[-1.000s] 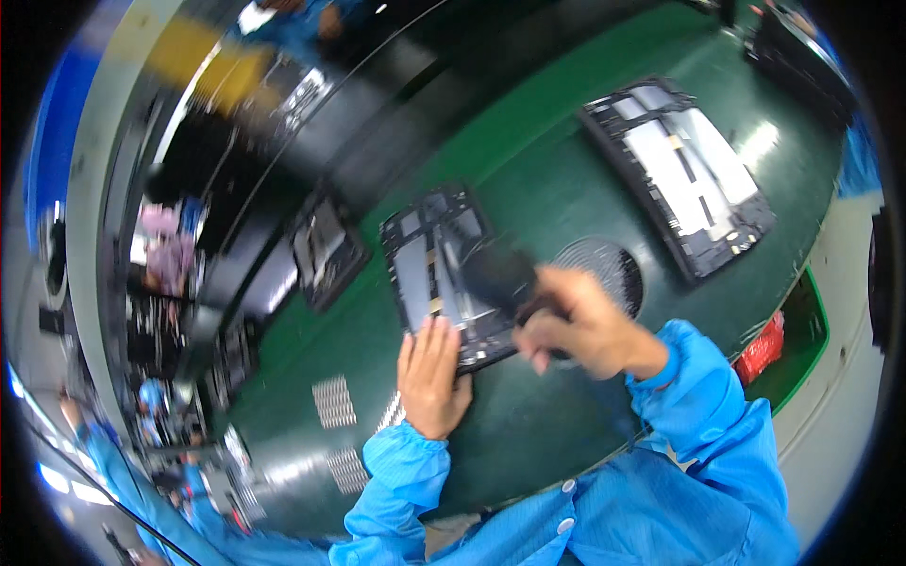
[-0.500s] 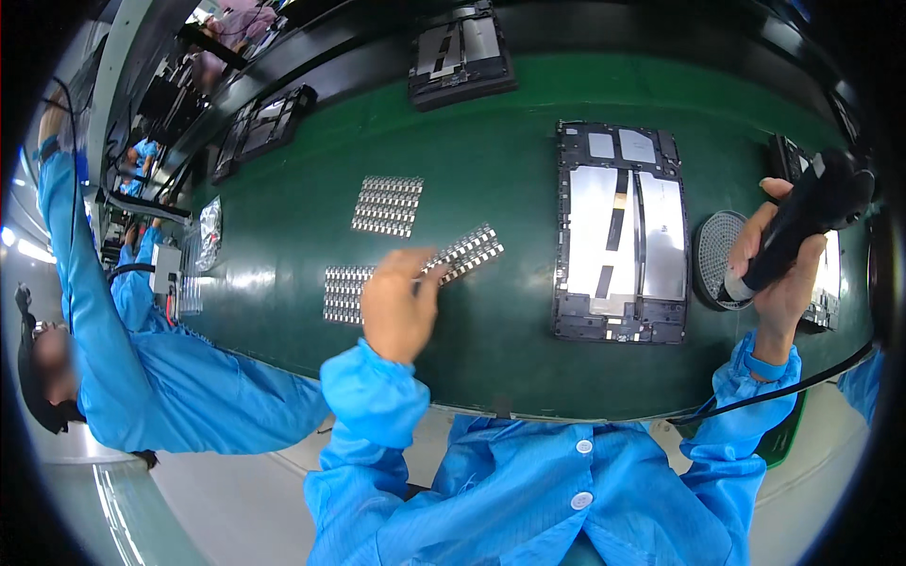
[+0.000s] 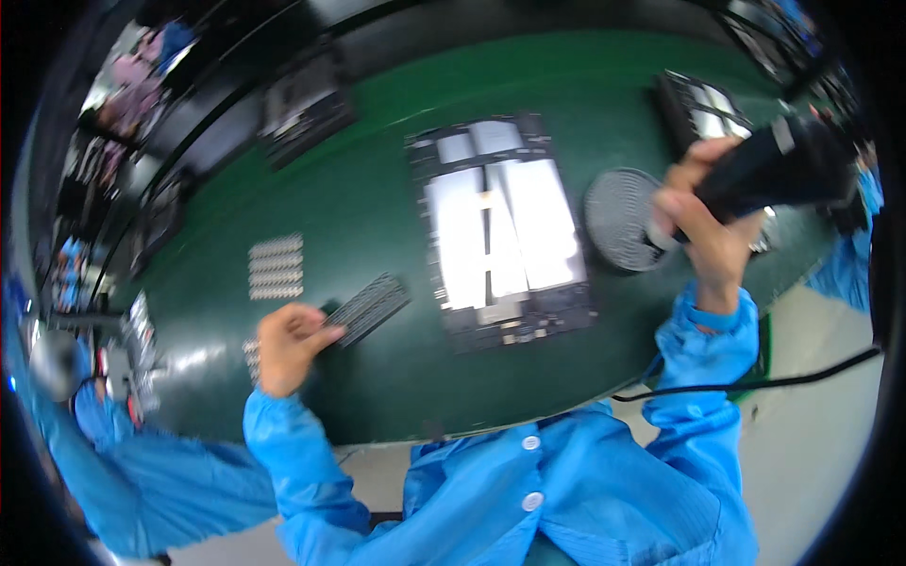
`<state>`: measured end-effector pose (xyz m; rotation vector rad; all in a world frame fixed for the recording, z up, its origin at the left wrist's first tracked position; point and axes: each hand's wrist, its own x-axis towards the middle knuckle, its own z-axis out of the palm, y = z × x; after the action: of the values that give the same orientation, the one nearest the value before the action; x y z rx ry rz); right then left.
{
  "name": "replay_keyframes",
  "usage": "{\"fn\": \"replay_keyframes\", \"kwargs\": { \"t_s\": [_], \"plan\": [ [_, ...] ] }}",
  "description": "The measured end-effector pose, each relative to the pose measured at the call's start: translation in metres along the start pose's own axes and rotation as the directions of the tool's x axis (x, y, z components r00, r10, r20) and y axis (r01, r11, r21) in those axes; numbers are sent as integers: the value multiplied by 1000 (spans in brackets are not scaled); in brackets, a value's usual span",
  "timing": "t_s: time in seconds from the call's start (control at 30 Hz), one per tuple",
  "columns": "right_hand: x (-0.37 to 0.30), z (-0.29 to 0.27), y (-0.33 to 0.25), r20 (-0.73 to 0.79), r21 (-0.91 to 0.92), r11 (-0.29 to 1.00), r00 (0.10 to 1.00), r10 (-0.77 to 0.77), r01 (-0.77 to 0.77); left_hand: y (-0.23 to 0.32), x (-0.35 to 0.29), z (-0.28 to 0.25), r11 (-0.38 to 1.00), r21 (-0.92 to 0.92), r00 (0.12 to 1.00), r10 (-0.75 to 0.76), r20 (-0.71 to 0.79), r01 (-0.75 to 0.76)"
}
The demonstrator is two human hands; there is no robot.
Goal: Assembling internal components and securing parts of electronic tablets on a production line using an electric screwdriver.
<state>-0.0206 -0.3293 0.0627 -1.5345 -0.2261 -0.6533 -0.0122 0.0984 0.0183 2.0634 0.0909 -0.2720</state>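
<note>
My left hand (image 3: 288, 347) pinches one end of a narrow strip sheet of small parts (image 3: 372, 307) between thumb and fingers, holding it slanted above the green table. In my right hand (image 3: 710, 212) is a black electric screwdriver (image 3: 776, 172), gripped with its lower end over a round grey perforated dish (image 3: 623, 219). What lies at the tool's tip is blurred. Between the hands rests an opened tablet-like device (image 3: 543, 224) with a black frame and silver panels. One sheet of small metal pieces (image 3: 276, 268) lies beyond my left hand; another (image 3: 251, 358) is partly hidden behind it.
Another dark device (image 3: 307, 106) stands at the back left, and one more (image 3: 706, 111) at the back right. A black cable (image 3: 755, 385) crosses near the right front edge. A co-worker's blue sleeve (image 3: 189, 486) reaches along the left front.
The whole view has turned, so the table's things sit further left and tilted. My left hand still holds the strip, now showing a darker face. The screwdriver remains at the dish.
</note>
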Motion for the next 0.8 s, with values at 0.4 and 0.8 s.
{"fn": "replay_keyframes", "kwargs": {
  "t_s": [0.4, 0.8],
  "plan": [
    [15, -7, 30, -68, 115, 991, 996, -55, 62, -6, -5, 22, 986, 165, 985, 10, -174, 19],
    [12, 0, 36, -63, 76, 997, 998, -3, 8, 48, 0, 117, 687, 178, 689, 723, -62, -705]
  ]
}}
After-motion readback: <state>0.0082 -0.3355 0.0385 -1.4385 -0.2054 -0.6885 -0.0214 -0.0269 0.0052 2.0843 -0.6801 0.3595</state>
